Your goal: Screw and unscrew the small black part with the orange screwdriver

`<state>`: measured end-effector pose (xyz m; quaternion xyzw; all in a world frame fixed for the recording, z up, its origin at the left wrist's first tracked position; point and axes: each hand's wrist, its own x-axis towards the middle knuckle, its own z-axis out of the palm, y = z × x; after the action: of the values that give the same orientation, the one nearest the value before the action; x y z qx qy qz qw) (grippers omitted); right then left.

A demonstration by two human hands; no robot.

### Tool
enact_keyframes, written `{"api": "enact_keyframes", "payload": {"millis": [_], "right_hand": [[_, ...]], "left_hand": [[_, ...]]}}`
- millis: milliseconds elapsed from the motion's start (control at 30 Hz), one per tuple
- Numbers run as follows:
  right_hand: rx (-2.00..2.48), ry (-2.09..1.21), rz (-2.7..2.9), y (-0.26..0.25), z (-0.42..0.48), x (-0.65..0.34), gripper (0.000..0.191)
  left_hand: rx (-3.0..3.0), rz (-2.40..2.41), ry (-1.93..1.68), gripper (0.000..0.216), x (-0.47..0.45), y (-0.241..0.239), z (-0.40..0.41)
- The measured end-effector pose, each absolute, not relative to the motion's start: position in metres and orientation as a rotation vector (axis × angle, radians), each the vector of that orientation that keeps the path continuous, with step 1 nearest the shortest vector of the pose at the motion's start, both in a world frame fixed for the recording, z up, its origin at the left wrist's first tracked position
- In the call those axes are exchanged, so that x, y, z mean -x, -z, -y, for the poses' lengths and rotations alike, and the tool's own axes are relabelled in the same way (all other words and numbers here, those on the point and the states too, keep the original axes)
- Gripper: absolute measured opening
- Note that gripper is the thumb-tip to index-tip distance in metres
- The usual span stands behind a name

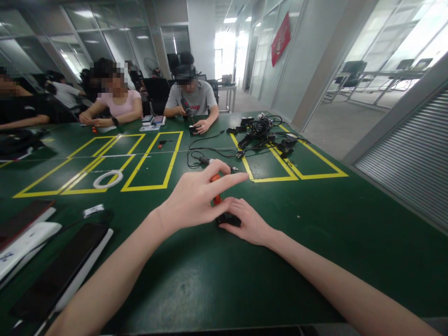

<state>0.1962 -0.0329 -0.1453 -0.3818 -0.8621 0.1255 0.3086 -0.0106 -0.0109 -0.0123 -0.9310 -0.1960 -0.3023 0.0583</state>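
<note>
In the head view my left hand [198, 198] is closed around an upright orange-handled screwdriver [216, 190], its index finger stretched out to the right. The fingers cover most of the tool and its tip. Below it, my right hand [252, 224] grips a small black part [229, 219] against the table, thumb on the near side and fingers over the top. The two hands meet around this part, so its shape is mostly hidden. Just beyond them lies a corded, pen-shaped black tool [206, 160].
On the green table [315, 242] are yellow tape frames, a white tape ring [108, 179] and a tangle of black cables [262, 133]. A dark phone [61, 266] and a white device [28, 245] lie at left. Across sits a co-worker [201, 95] holding a power screwdriver [187, 107].
</note>
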Motion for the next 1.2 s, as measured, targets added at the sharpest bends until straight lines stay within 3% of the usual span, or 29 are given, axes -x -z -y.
{"api": "enact_keyframes", "payload": {"millis": [500, 733, 900, 1067, 1200], "right_hand": [[1.014, -0.336, 2.286, 0.1461, 0.0328, -0.1977, 0.021], [0.99, -0.329, 2.293, 0.147, 0.033, -0.1995, 0.021], [0.995, -0.341, 2.287, 0.1459, 0.0339, -0.1999, 0.019], [0.997, -0.343, 2.281, 0.1477, 0.0333, -0.1995, 0.017], [1.004, -0.363, 2.288, 0.1479, 0.0324, -0.2001, 0.02]], "left_hand": [[2.833, 0.579, 0.865, 0.046, 0.0078, 0.0117, 0.0091], [2.873, 0.548, 0.863, 0.038, 0.0068, 0.01, 0.0094], [2.903, 0.649, 0.858, 0.052, 0.0064, 0.0064, 0.0126], [2.95, 0.578, 0.832, 0.042, 0.0036, 0.006, 0.0143], [2.919, 0.646, 0.829, 0.053, 0.0032, 0.0057, 0.0143]]}}
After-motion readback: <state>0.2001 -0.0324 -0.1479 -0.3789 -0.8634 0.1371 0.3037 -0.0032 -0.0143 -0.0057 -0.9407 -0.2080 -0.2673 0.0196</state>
